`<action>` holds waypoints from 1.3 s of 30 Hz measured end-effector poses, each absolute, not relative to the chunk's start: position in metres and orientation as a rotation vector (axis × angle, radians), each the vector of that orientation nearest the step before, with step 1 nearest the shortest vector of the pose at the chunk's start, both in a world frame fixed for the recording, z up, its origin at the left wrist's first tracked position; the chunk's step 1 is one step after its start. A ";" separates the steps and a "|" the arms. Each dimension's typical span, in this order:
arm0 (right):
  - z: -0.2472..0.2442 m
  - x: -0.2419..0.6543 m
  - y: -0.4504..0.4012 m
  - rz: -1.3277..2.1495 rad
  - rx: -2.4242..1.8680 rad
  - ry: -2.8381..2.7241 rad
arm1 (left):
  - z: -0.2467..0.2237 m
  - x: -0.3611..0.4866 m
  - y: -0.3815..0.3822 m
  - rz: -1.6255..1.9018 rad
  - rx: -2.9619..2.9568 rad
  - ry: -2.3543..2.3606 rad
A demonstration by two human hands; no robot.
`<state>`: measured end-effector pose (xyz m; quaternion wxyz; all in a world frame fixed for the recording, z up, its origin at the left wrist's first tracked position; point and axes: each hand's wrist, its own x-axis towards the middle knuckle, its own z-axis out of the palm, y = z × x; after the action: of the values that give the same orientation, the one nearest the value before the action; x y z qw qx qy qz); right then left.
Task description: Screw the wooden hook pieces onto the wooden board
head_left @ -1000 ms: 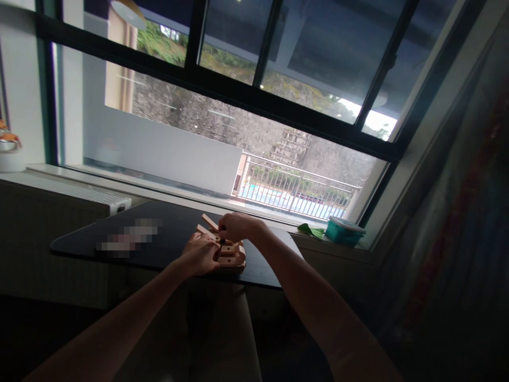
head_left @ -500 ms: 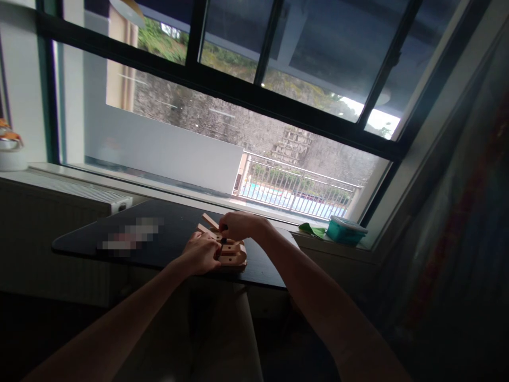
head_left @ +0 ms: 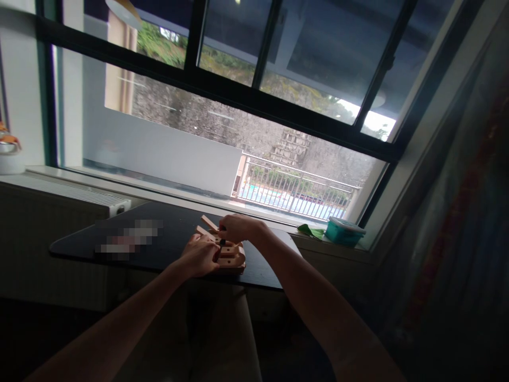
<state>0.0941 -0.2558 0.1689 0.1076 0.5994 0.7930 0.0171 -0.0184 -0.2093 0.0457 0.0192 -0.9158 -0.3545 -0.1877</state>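
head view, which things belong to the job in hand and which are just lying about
In use:
wooden piece with holes
left hand, on it
right hand, over it
small dark item between the hands, too dim to identify
black table underneath

Lying about:
teal box and green thing on the sill
white container, far left

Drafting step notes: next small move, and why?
Perhaps a slight turn of the right hand, braced by the left hand: the left lies against the wooden piece, the right curls over it, and a dark item, too small to identify, shows between them.
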 end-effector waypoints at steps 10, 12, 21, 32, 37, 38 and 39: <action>0.174 0.092 -0.260 0.045 1.680 2.356 | 0.046 -0.019 -0.208 -0.594 -2.846 -1.122; 0.169 0.092 -0.258 0.090 1.661 2.371 | 0.047 -0.019 -0.210 -0.582 -2.836 -1.134; 0.160 0.092 -0.255 0.195 1.826 2.291 | 0.044 -0.018 -0.208 -0.584 -2.831 -1.108; 0.175 0.097 -0.265 -0.201 1.897 2.406 | 0.051 -0.019 -0.213 -0.543 -2.864 -1.153; 0.168 0.100 -0.261 -0.040 1.779 2.467 | 0.051 -0.019 -0.214 -0.575 -2.873 -1.146; 0.165 0.100 -0.260 0.004 1.768 2.470 | 0.051 -0.019 -0.214 -0.580 -2.871 -1.139; 0.163 0.100 -0.259 0.045 1.765 2.476 | 0.050 -0.019 -0.214 -0.584 -2.868 -1.135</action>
<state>0.0999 -0.2586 0.1628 0.0502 0.5797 0.8131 0.0147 -0.0193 -0.2139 0.0499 0.0014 -0.9136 -0.3615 -0.1861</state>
